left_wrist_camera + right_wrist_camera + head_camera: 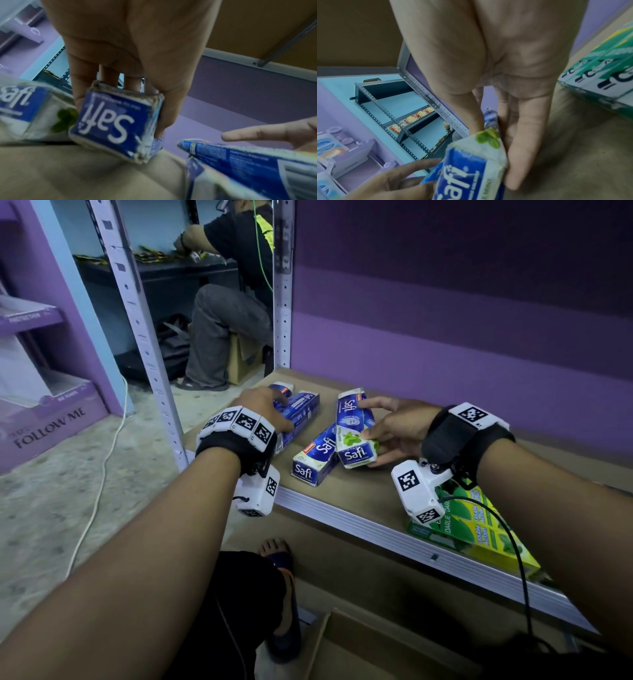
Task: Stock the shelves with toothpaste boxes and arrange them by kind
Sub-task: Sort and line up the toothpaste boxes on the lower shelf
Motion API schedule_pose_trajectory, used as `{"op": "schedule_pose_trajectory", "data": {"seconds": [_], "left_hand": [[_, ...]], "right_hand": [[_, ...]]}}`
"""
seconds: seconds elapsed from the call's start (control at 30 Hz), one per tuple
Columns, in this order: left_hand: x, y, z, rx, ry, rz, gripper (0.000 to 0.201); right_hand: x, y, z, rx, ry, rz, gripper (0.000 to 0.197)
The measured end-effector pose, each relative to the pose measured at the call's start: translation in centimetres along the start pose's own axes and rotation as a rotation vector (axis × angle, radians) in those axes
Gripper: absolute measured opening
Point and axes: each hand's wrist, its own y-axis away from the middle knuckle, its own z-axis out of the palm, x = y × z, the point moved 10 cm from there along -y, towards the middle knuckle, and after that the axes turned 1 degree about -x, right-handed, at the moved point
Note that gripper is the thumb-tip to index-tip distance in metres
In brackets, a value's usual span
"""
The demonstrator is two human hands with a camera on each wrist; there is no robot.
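My left hand (282, 412) grips a dark blue Safi toothpaste box (303, 410) near the shelf's left end; its end face (116, 121) shows in the left wrist view. A second blue box (282, 388) lies just behind it. My right hand (362, 420) holds a blue-and-white Safi box with green leaves (354, 433), thumb on top and fingers beneath, tilted above the shelf board (359, 491). The same box (471, 169) fills the lower right wrist view. Another leaf-printed Safi box (317, 457) lies flat between my hands.
Green and yellow Darlie boxes (479, 529) lie at the shelf's front right, under my right wrist. A metal upright (150, 364) stands left of the shelf. An open cardboard carton (359, 645) sits below. A person sits behind at another rack.
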Motion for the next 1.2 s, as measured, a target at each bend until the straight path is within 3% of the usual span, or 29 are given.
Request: {"op": "schedule_pose_trajectory", "data": {"seconds": [0.23,0.37,0.47,0.63,0.8,0.93,1.07,1.2], "left_hand": [[-1.1,-0.3,-4.3,0.133,0.023,0.018,0.058],[-1.9,-0.2,-6.0,0.208,-0.055,0.002,0.059],[-2.6,0.0,-5.8,0.212,-0.082,-0.010,0.057],[-3.8,-0.2,-4.7,0.168,-0.028,-0.047,0.048],[-3.8,-0.5,-4.5,0.168,0.008,-0.043,0.046],[-2.9,0.1,-5.1,0.198,0.008,-0.021,0.035],[-0.3,1.3,-5.9,0.241,0.064,0.096,0.033],[2.1,2.3,-6.6,0.259,0.096,0.182,0.036]], "right_hand": [[-1.0,0.2,1.3,0.008,0.229,-0.008,0.063],[-1.8,-0.2,2.1,0.030,0.372,-0.020,0.047],[-2.6,-0.7,2.4,0.057,0.501,-0.042,0.052],[-2.4,-1.9,2.7,0.055,0.497,0.003,0.048],[-2.7,-2.5,1.9,0.121,0.556,0.021,0.023],[-2.8,-3.1,1.3,0.228,0.768,0.027,0.097],[-2.4,-3.6,0.8,0.254,0.728,0.052,0.105],[-2.8,-3.2,0.1,0.304,0.740,0.078,0.093]]}}
